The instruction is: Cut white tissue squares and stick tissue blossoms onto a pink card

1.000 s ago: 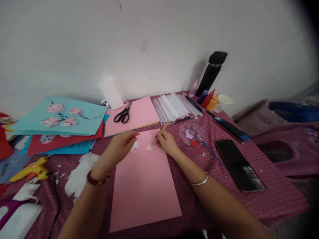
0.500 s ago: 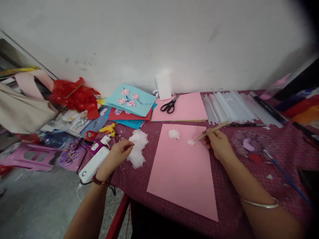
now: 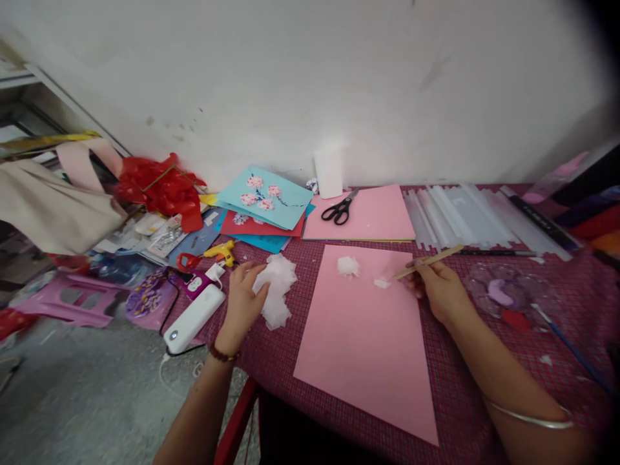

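Note:
A flat wooden stick (image 3: 443, 254), like a craft stick, is pinched in my right hand (image 3: 440, 289). Its lower tip meets or nearly meets a small white patch (image 3: 382, 283) on the pink sheet of paper (image 3: 361, 349). Left of that patch, a crumpled white tissue piece (image 3: 347, 266) sits on the same sheet. My left hand (image 3: 246, 298), fingers apart, is at the left edge of a pile of thin white tissue pieces (image 3: 277, 294); whether the fingertips touch it I cannot tell.
Black scissors (image 3: 338, 211) lie on stacked pink paper (image 3: 378, 216) behind. A yellow glue gun (image 3: 220, 252) and a white power bank (image 3: 194, 320) are left. Translucent glue sticks (image 3: 460, 213), a clear palette (image 3: 484, 284) and a blue brush (image 3: 571, 349) are right. Blue cards (image 3: 290, 213) stand at the back.
My left hand has spread its fingers and moved toward the tissue pile. My right hand keeps the stick by the white patch. The whole view has shifted slightly.

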### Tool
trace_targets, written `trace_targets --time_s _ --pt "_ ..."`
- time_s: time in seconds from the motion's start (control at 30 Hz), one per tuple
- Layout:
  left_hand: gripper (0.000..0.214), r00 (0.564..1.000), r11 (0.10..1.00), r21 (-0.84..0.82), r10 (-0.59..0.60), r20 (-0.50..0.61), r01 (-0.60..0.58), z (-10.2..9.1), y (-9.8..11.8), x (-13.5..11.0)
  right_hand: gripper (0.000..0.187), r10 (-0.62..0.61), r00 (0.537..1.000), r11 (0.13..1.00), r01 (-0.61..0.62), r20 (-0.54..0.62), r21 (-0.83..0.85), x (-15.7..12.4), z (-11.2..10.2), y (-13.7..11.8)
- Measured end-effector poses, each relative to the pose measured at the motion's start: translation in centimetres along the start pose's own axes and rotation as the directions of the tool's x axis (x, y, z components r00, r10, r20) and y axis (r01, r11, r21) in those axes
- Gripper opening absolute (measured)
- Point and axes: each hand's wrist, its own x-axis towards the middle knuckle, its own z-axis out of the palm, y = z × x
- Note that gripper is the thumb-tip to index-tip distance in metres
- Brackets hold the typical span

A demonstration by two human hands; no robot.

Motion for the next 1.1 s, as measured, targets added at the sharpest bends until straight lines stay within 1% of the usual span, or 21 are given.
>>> trace_targets --time_s 0.07,0.1,0.17,0.2,0.23,0.3,0.33,0.37,0.4,0.47,0.53,0.57,0.67,0.73,0.8,0.9,0.93,0.97,1.0,1.07,1.1 --pt "0.018 0.999 0.999 -0.025 0.021 0.037 -0.020 0.4 0.0 0.6 0.030 0.004 1.000 1.000 -0.004 -0.008 -0.004 -0.1 0.1 -0.2" --pt "0.012 0.999 0.998 -0.068 0.009 0.042 -0.007 0.4 0.1 1.0 0.030 0.007 1.000 1.000 -0.007 -0.015 -0.007 -0.2 0.1 -0.3" --pt "0.009 0.997 0.972 -0.224 -0.069 0.020 0.072 0.0 0.2 1.6 0.030 0.008 1.000 1.000 -0.008 -0.022 -0.012 -0.3 0.2 -0.6" --pt "0.010 0.991 0.934 -0.333 -0.136 0.000 0.128 -0.4 0.2 2.0 0.031 0.006 1.000 1.000 -0.006 -0.025 -0.016 -0.4 0.2 -0.7" --pt "0.010 0.977 0.873 -0.451 -0.213 -0.011 0.185 -0.9 0.3 2.3 0.032 0.004 1.000 1.000 -0.005 -0.026 -0.020 -0.4 0.3 -0.8" --pt "0.010 0.936 0.708 -0.652 -0.353 0.006 0.271 -1.9 0.4 3.0 0.034 0.000 1.000 1.000 -0.001 -0.022 -0.025 -0.4 0.3 -0.8" --pt "0.010 0.916 0.627 -0.718 -0.399 0.035 0.301 -2.4 0.5 3.3 0.034 -0.001 1.000 1.000 0.001 -0.018 -0.025 -0.4 0.3 -0.8" --pt "0.010 0.901 0.563 -0.757 -0.426 0.079 0.332 -2.8 0.7 3.6 0.034 -0.004 1.000 1.000 0.003 -0.015 -0.021 -0.3 0.4 -0.7" --pt "0.011 0.890 0.517 -0.772 -0.436 0.133 0.369 -3.1 1.0 3.8 0.033 -0.007 1.000 1.000 0.007 -0.014 -0.016 -0.3 0.4 -0.7" --pt "0.013 0.879 0.485 -0.761 -0.416 0.233 0.431 -3.2 2.1 4.2 0.031 -0.020 1.000 1.000 0.020 -0.018 -0.011 -0.2 0.5 -0.6" --pt "0.015 0.887 0.513 -0.733 -0.362 0.287 0.447 -2.8 3.8 4.4 0.030 -0.040 0.999 0.999 0.039 -0.015 -0.024 -0.3 0.7 -0.7" --pt "0.015 0.898 0.540 -0.721 -0.326 0.297 0.435 -2.3 4.8 4.6 0.029 -0.061 0.998 0.997 0.062 0.016 -0.040 -0.3 0.7 -0.7" --pt "0.014 0.925 0.623 -0.686 -0.207 0.319 0.376 0.0 8.5 5.4 0.028 -0.081 0.997 0.992 0.081 0.004 -0.092 -0.2 0.9 -0.5" --pt "0.013 0.936 0.671 -0.674 -0.091 0.340 0.310 2.1 11.4 6.0 0.027 -0.093 0.996 0.988 0.092 0.001 -0.121 0.0 0.9 -0.4" --pt "0.012 0.939 0.703 -0.678 0.042 0.341 0.215 4.4 14.4 6.7 0.024 -0.109 0.994 0.984 0.108 -0.004 -0.143 0.0 0.8 -0.4" --pt "0.009 0.921 0.688 -0.724 0.242 0.304 0.058 7.4 18.1 7.5 0.021 -0.149 0.988 0.976 0.140 -0.042 -0.167 -0.3 -0.1 -0.9" --pt "0.008 0.902 0.670 -0.742 0.323 0.288 -0.003 8.3 19.0 7.8 0.020 -0.164 0.984 0.973 0.150 -0.064 -0.174 -0.4 -0.5 -1.2" --pt "0.008 0.867 0.652 -0.755 0.416 0.275 -0.073 9.0 19.6 8.0 0.020 -0.176 0.980 0.971 0.158 -0.090 -0.180 -0.5 -1.0 -1.6" --pt "0.009 0.817 0.638 -0.755 0.510 0.267 -0.151 9.6 20.0 8.2 0.019 -0.189 0.975 0.968 0.165 -0.118 -0.187 -0.7 -1.5 -1.9" --pt "0.011 0.686 0.623 -0.717 0.670 0.284 -0.312 10.6 20.1 8.6 0.019 -0.218 0.962 0.960 0.180 -0.166 -0.216 -1.2 -2.4 -2.5" --pt "0.012 0.622 0.620 -0.687 0.720 0.307 -0.379 11.0 20.0 8.8 0.019 -0.232 0.957 0.953 0.187 -0.175 -0.239 -1.5 -2.6 -2.6"
